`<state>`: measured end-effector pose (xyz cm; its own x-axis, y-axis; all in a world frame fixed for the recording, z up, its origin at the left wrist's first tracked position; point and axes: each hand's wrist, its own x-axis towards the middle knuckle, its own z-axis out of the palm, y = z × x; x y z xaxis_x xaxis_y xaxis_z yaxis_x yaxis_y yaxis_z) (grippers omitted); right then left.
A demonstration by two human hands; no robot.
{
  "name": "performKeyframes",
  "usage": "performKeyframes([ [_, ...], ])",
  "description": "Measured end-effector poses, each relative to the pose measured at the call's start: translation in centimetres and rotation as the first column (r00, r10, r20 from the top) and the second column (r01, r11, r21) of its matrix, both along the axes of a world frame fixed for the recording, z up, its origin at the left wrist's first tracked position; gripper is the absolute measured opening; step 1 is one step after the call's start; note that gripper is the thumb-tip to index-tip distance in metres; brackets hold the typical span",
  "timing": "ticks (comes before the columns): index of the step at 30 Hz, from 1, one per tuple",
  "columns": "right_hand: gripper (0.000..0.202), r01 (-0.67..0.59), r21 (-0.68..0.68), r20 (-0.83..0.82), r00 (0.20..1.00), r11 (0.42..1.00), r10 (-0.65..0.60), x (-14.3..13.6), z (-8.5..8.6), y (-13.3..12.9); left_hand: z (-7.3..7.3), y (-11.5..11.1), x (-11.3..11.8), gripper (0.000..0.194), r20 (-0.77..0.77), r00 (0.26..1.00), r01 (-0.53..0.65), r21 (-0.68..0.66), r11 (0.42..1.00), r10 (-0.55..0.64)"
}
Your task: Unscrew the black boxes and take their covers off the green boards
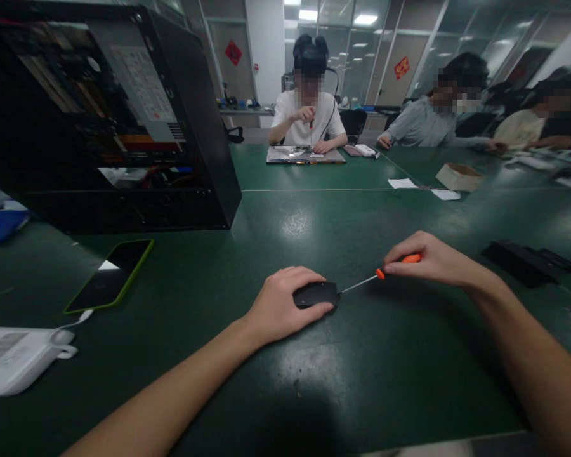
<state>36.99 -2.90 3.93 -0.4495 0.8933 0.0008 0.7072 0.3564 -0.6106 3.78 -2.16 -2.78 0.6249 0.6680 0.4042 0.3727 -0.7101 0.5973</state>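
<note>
Your left hand (278,308) curls fingers around a black mouse (316,294); your right hand (428,259) pinches an orange-handled screwdriver (380,273) at its edge.

Orange-handled screwdriver (379,274) slants — tip at black mouse (316,294)

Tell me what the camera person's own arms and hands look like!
The bare left hand and bare right hand wear no gloves, and no rings show. The slim left forearm and slim right forearm have no sleeves, watches, cables or clear markings in view.
</note>
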Motion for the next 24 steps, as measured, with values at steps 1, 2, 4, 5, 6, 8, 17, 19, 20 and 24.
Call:
performKeyframes([
  [1, 0.034, -0.021, 0.031, 0.007, 1.0, 0.999, 0.021, -0.2, 0.3, -0.3, 0.0, 0.0, 0.0, 0.034, 0.004, 1.0, 0.002, -0.006, 1.0, -0.002],
  [2, 0.034, -0.045, 0.063, 0.018, 0.999, 0.997, 0.044, -0.3, 0.6, -0.6, 0.0, 0.1, 0.0, 0.034, 0.004, 1.0, 0.004, -0.011, 1.0, -0.004],
  [4, 0.033, -0.088, 0.112, 0.047, 0.995, 0.99, 0.083, -0.5, 1.2, -1.1, 0.1, 0.2, -0.1, 0.035, -0.004, 1.0, 0.01, -0.016, 1.0, -0.01],
  [5, 0.033, -0.098, 0.115, 0.057, 0.994, 0.988, 0.092, -0.5, 1.4, -1.3, 0.1, 0.2, -0.1, 0.035, -0.01, 1.0, 0.012, -0.017, 1.0, -0.012],
  [6, 0.034, -0.1, 0.101, 0.059, 0.994, 0.99, 0.095, -0.5, 1.5, -1.4, 0.1, 0.2, -0.1, 0.035, -0.017, 1.0, 0.013, -0.017, 1.0, -0.013],
  [8, 0.034, -0.09, 0.038, 0.054, 0.995, 0.995, 0.088, -0.4, 1.3, -1.2, 0.2, 0.3, -0.1, 0.035, -0.031, 0.999, 0.014, -0.017, 1.0, -0.015],
  [17, 0.055, -0.095, 0.361, 0.232, 0.973, 0.928, 0.009, -1.9, -0.7, -0.3, 0.8, 0.5, 0.0, 0.032, -0.065, 0.998, 0.006, -0.074, 0.997, -0.011],
  [19, 0.054, -0.156, 0.504, 0.332, 0.943, 0.85, -0.024, -2.3, -0.8, -0.7, 0.9, 0.4, 0.0, 0.031, -0.064, 0.998, 0.006, -0.082, 0.997, -0.011],
  [20, 0.053, -0.188, 0.551, 0.367, 0.929, 0.813, -0.034, -2.4, -0.8, -0.9, 0.9, 0.4, 0.1, 0.03, -0.061, 0.998, 0.006, -0.085, 0.996, -0.011],
  [24, 0.051, -0.299, 0.645, 0.456, 0.889, 0.704, -0.04, -2.3, -0.5, -1.8, 0.8, 0.4, 0.1, 0.03, -0.049, 0.999, 0.007, -0.094, 0.996, -0.012],
])
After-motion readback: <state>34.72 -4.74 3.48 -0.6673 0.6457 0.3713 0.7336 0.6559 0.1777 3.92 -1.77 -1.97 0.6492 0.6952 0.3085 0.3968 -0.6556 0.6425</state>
